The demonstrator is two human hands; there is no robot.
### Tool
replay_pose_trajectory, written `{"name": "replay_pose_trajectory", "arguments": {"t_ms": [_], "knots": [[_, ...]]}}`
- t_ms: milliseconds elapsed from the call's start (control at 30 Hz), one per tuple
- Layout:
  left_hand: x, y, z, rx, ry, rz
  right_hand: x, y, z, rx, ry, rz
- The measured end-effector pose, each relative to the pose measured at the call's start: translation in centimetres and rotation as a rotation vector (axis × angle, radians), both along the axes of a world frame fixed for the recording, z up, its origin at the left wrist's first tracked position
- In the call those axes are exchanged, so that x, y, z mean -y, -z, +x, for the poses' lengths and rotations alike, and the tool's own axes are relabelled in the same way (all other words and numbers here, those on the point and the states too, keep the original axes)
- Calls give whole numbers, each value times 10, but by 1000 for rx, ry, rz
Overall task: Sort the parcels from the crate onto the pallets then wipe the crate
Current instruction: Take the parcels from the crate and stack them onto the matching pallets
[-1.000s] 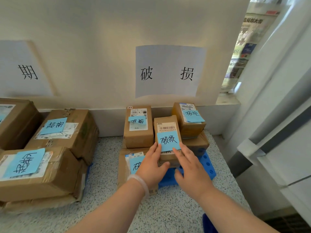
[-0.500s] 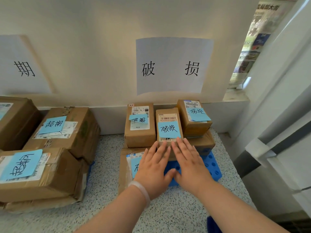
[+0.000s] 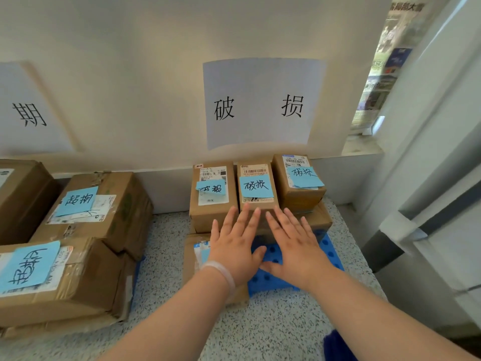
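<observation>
Three small cardboard parcels with blue sticky notes stand in a row against the wall, stacked on other boxes over a blue pallet (image 3: 276, 280). The middle parcel (image 3: 256, 186) sits between the left parcel (image 3: 212, 196) and the right parcel (image 3: 299, 181). My left hand (image 3: 234, 243) and my right hand (image 3: 294, 243) lie flat side by side, fingers spread, with the fingertips against the middle parcel's near edge. Neither hand holds anything. A lower parcel (image 3: 194, 259) is partly hidden under my left hand. The crate is not in view.
A second stack of larger parcels (image 3: 78, 269) with blue notes fills the left side. Paper signs hang on the wall (image 3: 260, 102). The floor is speckled stone (image 3: 273, 324). A white door frame (image 3: 429, 178) closes off the right. A dark blue object (image 3: 335, 345) shows at the bottom edge.
My hands let go of the middle parcel's sides and flattened out; they pushed it back into the row between the two other parcels.
</observation>
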State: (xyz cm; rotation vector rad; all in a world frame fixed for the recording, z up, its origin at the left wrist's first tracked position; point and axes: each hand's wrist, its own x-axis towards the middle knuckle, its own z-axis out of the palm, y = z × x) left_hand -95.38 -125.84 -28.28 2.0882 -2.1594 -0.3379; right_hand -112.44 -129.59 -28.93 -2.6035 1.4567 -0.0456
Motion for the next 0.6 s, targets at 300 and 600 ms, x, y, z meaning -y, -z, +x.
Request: {"name": "replay_pose_trajectory", "arguments": {"t_ms": [300,600], "knots": [[-71,14,-43,-25,163,36,-122,19,-61,11,255,75],[-137,17,-165,-129,566,55,-261,8,-149,85,632,102]]}}
